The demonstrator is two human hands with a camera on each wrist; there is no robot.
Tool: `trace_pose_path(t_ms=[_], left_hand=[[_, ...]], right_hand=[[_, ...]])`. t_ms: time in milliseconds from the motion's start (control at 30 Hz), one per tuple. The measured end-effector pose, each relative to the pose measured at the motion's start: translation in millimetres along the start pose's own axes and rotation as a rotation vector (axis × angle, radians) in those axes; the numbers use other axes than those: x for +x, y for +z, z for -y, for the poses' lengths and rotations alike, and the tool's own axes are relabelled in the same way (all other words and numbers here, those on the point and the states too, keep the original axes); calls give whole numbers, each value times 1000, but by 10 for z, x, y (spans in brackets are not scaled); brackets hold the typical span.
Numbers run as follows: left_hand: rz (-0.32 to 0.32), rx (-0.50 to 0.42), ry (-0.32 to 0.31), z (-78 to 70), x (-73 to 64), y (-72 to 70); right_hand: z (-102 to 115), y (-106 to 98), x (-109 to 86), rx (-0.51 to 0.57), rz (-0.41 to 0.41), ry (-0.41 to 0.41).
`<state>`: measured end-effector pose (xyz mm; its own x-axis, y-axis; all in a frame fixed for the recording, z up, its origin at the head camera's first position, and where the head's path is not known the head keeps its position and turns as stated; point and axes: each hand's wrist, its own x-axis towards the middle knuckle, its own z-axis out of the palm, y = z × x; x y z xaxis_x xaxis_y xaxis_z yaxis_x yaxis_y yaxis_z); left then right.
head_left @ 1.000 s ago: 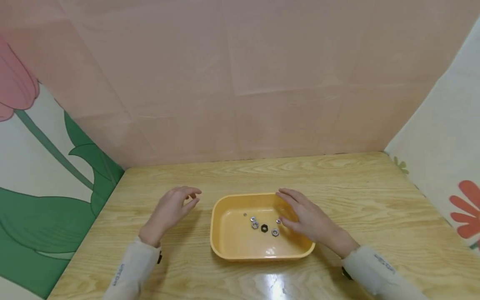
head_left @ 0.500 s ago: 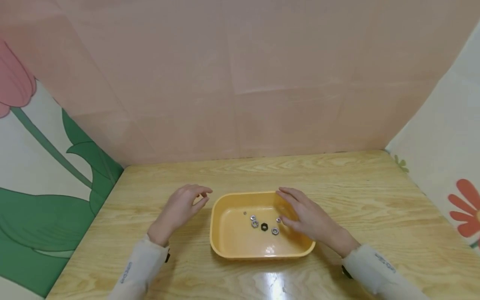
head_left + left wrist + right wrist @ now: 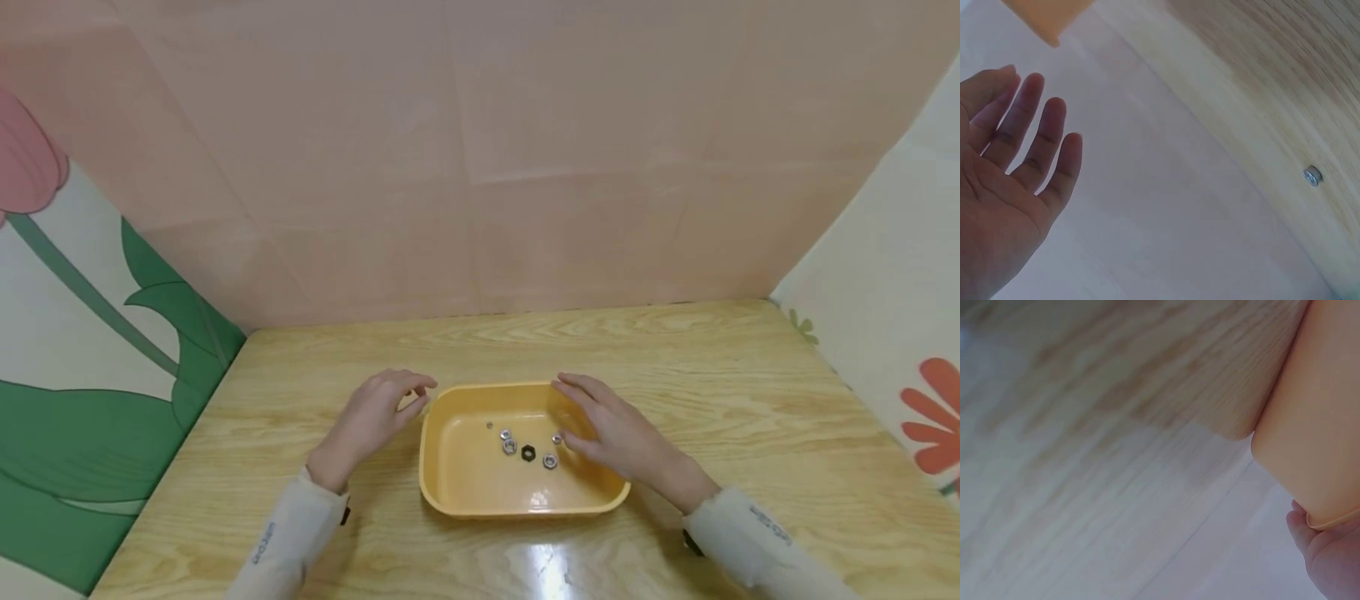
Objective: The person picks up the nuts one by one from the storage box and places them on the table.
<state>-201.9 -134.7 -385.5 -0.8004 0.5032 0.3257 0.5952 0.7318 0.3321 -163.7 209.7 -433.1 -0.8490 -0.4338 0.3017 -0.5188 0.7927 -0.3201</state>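
Note:
A shallow yellow plastic tray with rounded corners stands on the wooden table. Inside lie several silver hex nuts of different sizes and one black nut. My right hand holds the tray's back right corner: fingers reach over the rim, while the thumb is inside, close to a small silver nut. In the right wrist view, its fingertips show past the rim. My left hand, thumb and fingers slightly apart and loosely bent, hovers beside the tray's left rim with nothing visible in it.
A small round silver metal piece sits on the bare wood in the left wrist view. Behind the table rises a pink cloth backdrop. Flower-printed panels stand at the left and right.
My left hand has moved right, from over the bare table up to the tray's left rim. The right hand, the tray and the nuts keep their places.

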Motion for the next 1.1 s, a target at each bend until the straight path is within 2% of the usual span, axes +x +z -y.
trace_pose_path(t_ms=[400,667,1100], left_hand=[[5,-19,11,-87,8,59],[39,-28,59,-139,48,109],[86,-72,38,-216,74,166]], right_hand=[[-3,16,2,-5,9,10],[-5,9,-5,-2,19,15],[1,-4,-2,-5,16,15]])
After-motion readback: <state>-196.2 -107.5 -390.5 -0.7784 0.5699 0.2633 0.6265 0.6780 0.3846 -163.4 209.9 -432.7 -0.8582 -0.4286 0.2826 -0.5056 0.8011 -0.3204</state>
